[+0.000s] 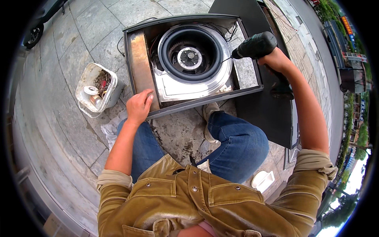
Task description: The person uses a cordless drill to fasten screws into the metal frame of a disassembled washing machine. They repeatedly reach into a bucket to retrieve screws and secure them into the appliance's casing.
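Dark green to black on drill (258,44); flat black on ring (189,78); bright silver on casing (177,89); rusty brown, blotched, on strip (141,63). Faded blue on jeans (239,142); mustard brown, pale stitch lines, on jacket (185,207); beige on cuffs (314,160). Dingy white on bucket (113,96); grey, dark-lined, on paving (94,19).

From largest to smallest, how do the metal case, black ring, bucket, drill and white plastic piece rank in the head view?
1. Metal case
2. Black ring
3. Bucket and drill: unsure; they look close, the right hand covers part of the drill, and it seems nearer the camera.
4. White plastic piece
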`<state>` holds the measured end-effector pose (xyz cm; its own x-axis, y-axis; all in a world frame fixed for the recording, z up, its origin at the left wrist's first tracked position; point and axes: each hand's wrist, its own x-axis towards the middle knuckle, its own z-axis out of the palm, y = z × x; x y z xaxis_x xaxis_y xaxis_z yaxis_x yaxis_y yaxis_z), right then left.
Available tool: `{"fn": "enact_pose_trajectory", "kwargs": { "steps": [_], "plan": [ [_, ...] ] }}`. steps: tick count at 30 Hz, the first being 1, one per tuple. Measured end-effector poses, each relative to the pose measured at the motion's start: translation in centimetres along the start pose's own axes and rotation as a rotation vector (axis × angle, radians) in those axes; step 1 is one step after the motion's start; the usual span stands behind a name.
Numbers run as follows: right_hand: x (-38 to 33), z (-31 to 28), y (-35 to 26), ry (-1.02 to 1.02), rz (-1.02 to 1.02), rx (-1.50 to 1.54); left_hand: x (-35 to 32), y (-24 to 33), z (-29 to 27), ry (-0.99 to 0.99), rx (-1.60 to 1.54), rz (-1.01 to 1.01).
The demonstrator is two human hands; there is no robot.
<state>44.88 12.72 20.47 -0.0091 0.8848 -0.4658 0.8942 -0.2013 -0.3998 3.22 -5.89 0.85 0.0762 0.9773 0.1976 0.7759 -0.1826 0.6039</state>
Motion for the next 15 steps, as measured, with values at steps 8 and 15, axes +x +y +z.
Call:
{"fn": "enact_pose_trajectory", "kwargs": {
  "steps": [8, 15],
  "plan": [
    [1.1, 1.0, 0.4, 0.151, -0.415, -0.109, 0.1, -0.1, 0.1, 0.021, -0.008, 0.016],
    [-2.1, 0.1, -1.7, 0.000, 0.074, -0.024, 0.2, -0.6, 0.1, 0.051, -0.001, 0.023]
  ]
}}
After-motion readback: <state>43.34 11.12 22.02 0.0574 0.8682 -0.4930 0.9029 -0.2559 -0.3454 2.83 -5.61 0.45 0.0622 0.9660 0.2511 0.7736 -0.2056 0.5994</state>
